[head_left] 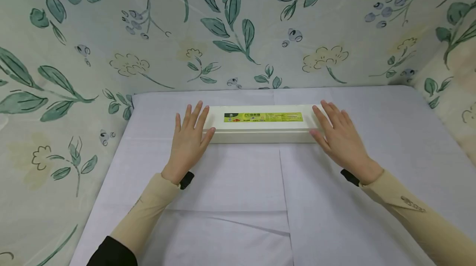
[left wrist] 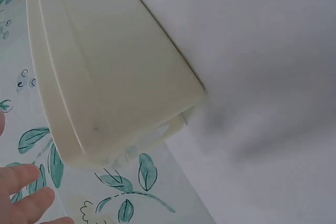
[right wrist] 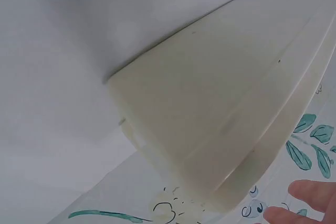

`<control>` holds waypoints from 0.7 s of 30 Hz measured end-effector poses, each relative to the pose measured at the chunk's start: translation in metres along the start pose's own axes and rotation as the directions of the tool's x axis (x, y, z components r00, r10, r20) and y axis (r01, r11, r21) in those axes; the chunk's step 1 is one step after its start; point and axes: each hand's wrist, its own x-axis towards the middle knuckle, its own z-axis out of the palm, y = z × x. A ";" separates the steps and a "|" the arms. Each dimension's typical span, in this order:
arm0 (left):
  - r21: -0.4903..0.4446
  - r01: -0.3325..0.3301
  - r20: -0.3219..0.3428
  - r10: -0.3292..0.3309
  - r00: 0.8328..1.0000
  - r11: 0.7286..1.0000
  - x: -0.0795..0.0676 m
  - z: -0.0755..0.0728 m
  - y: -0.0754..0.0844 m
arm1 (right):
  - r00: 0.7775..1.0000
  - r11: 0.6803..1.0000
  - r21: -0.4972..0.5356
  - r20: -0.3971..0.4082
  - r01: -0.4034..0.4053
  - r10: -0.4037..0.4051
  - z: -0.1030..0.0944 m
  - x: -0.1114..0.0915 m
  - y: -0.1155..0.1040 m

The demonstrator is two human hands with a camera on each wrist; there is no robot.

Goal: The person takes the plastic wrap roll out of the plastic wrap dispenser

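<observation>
A long white cling film box [head_left: 260, 137] lies crosswise on the white-covered table, with a green and yellow label [head_left: 263, 117] on its lid. At its left end is my left hand [head_left: 189, 134], fingers spread and straight, thumb overlapping the box's front corner. My right hand [head_left: 340, 138] is at the opposite end, its fingers also extended, with thumb and index finger overlapping that end. In the left wrist view the box's end [left wrist: 121, 77] shows up close, fingertips [left wrist: 31, 203] beside it. The right wrist view has the other end [right wrist: 210, 103], with fingertips [right wrist: 310, 195] at lower right.
White cloth [head_left: 230, 183] with fold creases covers the table. Behind it and along the sides hangs a leaf-and-flower patterned cloth [head_left: 167, 43]. Both wrists wear a black strap [head_left: 186, 180].
</observation>
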 end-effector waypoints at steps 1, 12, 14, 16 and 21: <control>-0.023 0.002 -0.001 -0.002 1.000 1.000 0.000 0.000 -0.001 | 1.000 1.000 -0.001 0.006 0.005 -0.005 -0.001 0.001 -0.002; -0.202 0.012 -0.036 -0.020 0.999 0.979 -0.003 0.007 -0.007 | 0.996 0.996 0.011 0.000 0.088 -0.088 0.003 0.023 -0.021; -0.236 0.017 -0.040 -0.027 0.999 0.972 -0.003 0.008 -0.008 | 0.995 0.994 0.026 -0.002 0.103 -0.103 0.004 0.027 -0.026; -0.259 0.024 -0.037 -0.034 0.999 0.965 -0.003 0.009 -0.008 | 0.993 0.992 0.041 -0.008 0.120 -0.120 0.006 0.031 -0.029; -0.309 0.027 -0.038 -0.041 0.998 0.951 -0.004 0.011 -0.009 | 0.989 0.986 0.066 -0.009 0.151 -0.151 0.007 0.039 -0.039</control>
